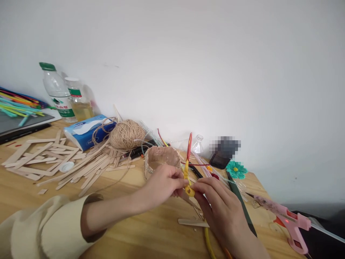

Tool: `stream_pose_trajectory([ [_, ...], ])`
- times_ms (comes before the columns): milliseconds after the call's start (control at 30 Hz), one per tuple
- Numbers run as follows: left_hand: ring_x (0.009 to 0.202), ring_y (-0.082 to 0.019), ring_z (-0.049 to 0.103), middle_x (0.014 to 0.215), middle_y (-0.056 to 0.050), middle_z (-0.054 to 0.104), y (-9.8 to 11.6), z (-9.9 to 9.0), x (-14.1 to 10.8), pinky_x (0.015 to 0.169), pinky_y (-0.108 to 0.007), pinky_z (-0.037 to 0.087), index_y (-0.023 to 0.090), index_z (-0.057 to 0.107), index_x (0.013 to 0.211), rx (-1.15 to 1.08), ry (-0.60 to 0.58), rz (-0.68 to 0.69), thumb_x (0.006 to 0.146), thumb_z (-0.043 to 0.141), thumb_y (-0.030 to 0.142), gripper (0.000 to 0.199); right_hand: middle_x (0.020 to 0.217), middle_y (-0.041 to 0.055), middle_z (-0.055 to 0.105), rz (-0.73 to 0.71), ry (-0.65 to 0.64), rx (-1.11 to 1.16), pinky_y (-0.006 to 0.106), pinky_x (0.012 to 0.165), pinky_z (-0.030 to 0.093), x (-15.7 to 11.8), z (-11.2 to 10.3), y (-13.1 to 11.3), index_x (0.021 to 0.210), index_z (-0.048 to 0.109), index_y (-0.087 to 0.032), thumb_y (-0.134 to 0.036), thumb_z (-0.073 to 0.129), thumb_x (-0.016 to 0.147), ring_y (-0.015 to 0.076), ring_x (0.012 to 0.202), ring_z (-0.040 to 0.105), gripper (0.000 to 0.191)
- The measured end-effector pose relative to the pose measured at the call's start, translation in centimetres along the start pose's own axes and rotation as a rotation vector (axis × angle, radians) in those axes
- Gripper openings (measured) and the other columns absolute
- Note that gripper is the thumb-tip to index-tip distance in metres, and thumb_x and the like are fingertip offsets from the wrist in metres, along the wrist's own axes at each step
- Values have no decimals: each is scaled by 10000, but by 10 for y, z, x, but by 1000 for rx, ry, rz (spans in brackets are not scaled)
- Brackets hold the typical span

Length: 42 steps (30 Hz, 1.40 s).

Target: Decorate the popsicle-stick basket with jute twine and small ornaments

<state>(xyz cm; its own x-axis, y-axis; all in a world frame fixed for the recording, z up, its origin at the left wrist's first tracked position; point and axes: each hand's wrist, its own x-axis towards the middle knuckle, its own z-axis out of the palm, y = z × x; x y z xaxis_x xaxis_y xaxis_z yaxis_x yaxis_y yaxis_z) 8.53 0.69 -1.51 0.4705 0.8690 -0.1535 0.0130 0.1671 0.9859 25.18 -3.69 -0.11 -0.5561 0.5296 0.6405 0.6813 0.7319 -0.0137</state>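
A yellow strip with a curled loop at its lower end stands upright between my hands. Above it rises a narrow, pointed red piece; whether the two are joined is unclear. My left hand pinches the strip from the left, a ring on one finger. From the right, the fingertips of my right hand are closed on the curled loop. Just behind my left hand sits a round container with a tan wall and a glittery edge.
Craft sticks, a twine ball, a tissue pack and two bottles occupy the left. At right are a teal flower, a dark green strip and a pink glue gun. One flat stick lies in front.
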Motion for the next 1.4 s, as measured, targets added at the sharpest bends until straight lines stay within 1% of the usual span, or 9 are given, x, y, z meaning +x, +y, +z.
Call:
stream_pose_trajectory([
  [233, 498, -128, 526, 533, 2, 587, 4, -2, 2, 546, -257, 426, 168, 540, 577, 15, -89, -7, 700, 552, 379, 244, 917, 67, 593, 9, -54, 238, 239, 697, 489, -3, 2, 10, 1053, 543, -170, -53, 512, 893, 141, 813, 581, 201],
  [367, 498, -117, 520, 519, 20, 554, 7, -2, 1, 538, -238, 416, 169, 529, 580, 60, -72, 12, 742, 525, 324, 224, 926, 78, 589, -39, -64, 212, 256, 714, 477, -4, 3, 9, 1077, 536, -160, -27, 508, 886, 154, 827, 564, 235],
  [500, 507, -124, 515, 515, 23, 534, 4, -1, -1, 524, -237, 401, 172, 519, 585, 105, -40, 53, 776, 499, 313, 239, 885, 68, 585, -4, -59, 210, 251, 686, 479, 0, 4, 6, 1021, 535, -170, -61, 480, 903, 152, 775, 563, 170],
  [700, 592, -134, 443, 576, 34, 474, -1, 2, -5, 580, -251, 339, 186, 477, 603, 226, 114, 211, 842, 470, 328, 278, 822, 19, 604, 202, -41, 372, 210, 640, 482, 6, 6, 5, 898, 549, -210, -88, 481, 893, 132, 726, 585, 140],
  [900, 625, -132, 412, 615, 30, 453, 5, 3, -14, 575, -243, 304, 174, 531, 656, 277, 74, 289, 900, 415, 335, 315, 753, 4, 620, 481, -133, 536, 226, 597, 468, 5, 3, 7, 811, 586, -211, -187, 506, 894, 143, 673, 580, 118],
  [1067, 700, -152, 529, 742, 4, 593, 3, 6, -16, 628, -238, 387, 176, 619, 836, 183, -21, 307, 821, 601, 398, 223, 730, 9, 615, 565, -111, 640, 237, 572, 456, 5, 5, 9, 794, 589, -195, -213, 525, 873, 147, 646, 566, 103],
  [1167, 732, -170, 568, 794, -17, 632, -1, 7, -14, 663, -259, 428, 177, 623, 922, 170, 17, 310, 816, 612, 405, 252, 732, 6, 616, 560, -109, 636, 232, 593, 455, 6, 5, 8, 768, 593, -190, -181, 531, 860, 143, 666, 568, 111],
  [1300, 790, -187, 591, 858, -21, 642, -3, 8, -15, 749, -309, 453, 205, 505, 1242, 210, 73, 319, 810, 622, 394, 485, 719, 2, 634, 578, -80, 636, 225, 574, 454, 7, 7, 6, 750, 609, -191, -174, 556, 842, 139, 651, 575, 108],
  [1400, 809, -195, 584, 848, -28, 633, -1, 6, -16, 780, -334, 447, 185, 514, 1238, 236, 60, 322, 820, 603, 351, 459, 714, 1, 644, 570, -47, 633, 224, 562, 465, 8, 8, 3, 751, 622, -197, -170, 574, 836, 138, 638, 583, 101],
])
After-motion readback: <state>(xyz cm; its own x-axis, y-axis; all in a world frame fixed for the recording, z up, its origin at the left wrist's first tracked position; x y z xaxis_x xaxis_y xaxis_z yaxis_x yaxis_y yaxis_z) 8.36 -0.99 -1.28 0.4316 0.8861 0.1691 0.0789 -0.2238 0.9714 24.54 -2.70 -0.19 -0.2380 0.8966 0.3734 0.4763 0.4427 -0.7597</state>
